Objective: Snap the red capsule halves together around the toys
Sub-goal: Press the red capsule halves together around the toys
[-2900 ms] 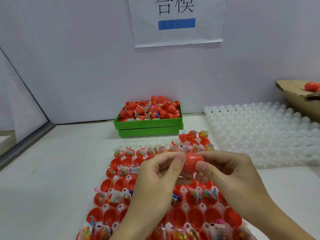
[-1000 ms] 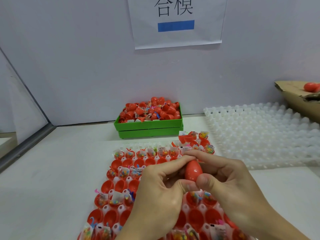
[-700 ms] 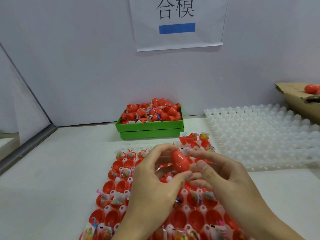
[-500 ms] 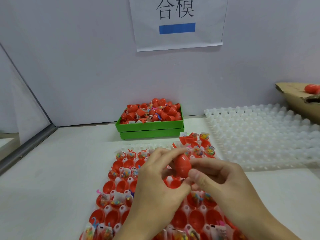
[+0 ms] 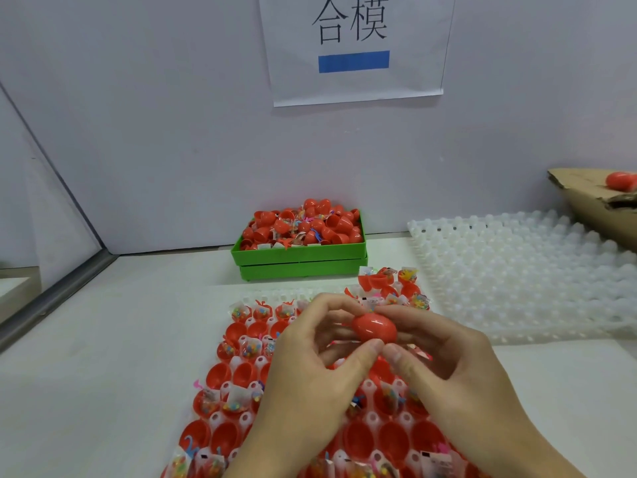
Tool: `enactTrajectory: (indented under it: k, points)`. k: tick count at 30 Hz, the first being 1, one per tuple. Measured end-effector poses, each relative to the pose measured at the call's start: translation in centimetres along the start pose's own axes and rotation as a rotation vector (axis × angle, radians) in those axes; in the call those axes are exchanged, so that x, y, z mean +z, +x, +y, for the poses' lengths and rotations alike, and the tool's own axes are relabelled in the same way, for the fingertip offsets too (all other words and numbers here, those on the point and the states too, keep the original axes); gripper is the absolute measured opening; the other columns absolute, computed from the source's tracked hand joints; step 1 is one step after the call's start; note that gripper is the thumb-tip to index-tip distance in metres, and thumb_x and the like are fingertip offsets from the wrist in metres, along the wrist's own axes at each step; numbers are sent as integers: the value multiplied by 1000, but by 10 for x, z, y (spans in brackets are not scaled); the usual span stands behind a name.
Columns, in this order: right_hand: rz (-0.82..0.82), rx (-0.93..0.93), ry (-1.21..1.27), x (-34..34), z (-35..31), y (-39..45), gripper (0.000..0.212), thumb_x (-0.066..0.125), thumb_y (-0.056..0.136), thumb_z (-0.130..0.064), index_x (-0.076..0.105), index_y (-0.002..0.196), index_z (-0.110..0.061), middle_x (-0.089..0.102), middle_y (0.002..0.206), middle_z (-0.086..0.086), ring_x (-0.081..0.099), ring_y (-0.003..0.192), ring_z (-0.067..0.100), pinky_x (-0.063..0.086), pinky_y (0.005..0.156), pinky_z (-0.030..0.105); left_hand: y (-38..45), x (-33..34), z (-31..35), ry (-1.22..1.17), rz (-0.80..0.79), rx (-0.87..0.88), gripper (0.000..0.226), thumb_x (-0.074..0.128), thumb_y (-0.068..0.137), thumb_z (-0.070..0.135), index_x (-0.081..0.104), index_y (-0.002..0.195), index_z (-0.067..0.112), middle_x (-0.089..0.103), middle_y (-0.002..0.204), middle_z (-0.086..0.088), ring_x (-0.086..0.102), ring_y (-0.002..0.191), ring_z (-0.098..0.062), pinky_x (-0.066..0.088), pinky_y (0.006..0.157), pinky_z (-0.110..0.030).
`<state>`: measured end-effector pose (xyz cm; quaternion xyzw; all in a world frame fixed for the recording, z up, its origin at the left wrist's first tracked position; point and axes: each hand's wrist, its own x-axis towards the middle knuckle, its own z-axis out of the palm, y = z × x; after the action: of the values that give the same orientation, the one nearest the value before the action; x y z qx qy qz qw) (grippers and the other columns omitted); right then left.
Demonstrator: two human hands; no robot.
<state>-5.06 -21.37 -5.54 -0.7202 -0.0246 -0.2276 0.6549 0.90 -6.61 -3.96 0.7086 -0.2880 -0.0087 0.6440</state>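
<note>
- The red capsule (image 5: 375, 327) sits at the centre of the frame, held in the air above the near tray, with its long axis running nearly left to right across the picture, tilted a little down toward the right.
- The left hand (image 5: 310, 370) pinches the capsule's left end between thumb and forefinger; the right hand (image 5: 448, 357) pinches the right end the same way. The two thumbs meet just below the capsule, so both hands are clamped on it from opposite ends and equally near.
- No gap shows along the capsule's body, so the halves look joined; whether the seam is fully seated I cannot tell.
- Since the long axis points from one hand to the other, a final squeeze would, in my judgement, push straight along it, ends toward the middle.
- Beneath the hands, the tray of red halves (image 5: 220, 374) fills the lower centre; many cups hold small bagged toys (image 5: 241, 398).
- Behind, at middle centre, a green bin (image 5: 300, 260) is heaped with red halves and toys.
- An empty white tray (image 5: 517, 270) lies at the right; a cardboard box (image 5: 586, 198) sits at the far right edge.
</note>
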Motion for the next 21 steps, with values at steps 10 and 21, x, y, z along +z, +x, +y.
enactTrajectory:
  k: [10, 21]
  points:
    - [-103, -289, -467, -16, -2, 1, 32, 74, 80, -15, 70, 108, -29, 69, 89, -14, 67, 75, 13, 52, 62, 20, 0, 0, -2, 21, -66, -108, 25, 73, 63, 45, 69, 85, 32, 74, 78, 0, 73, 74, -19, 61, 72, -34]
    - [273, 437, 66, -87, 2, 29, 19, 59, 97, -18, 64, 109, -4, 76, 89, 15, 75, 81, 28, 55, 66, 26, 5, 0, -7, 72, -53, -165, 27, 64, 61, 47, 71, 82, 32, 75, 87, 9, 72, 77, -11, 55, 64, -20]
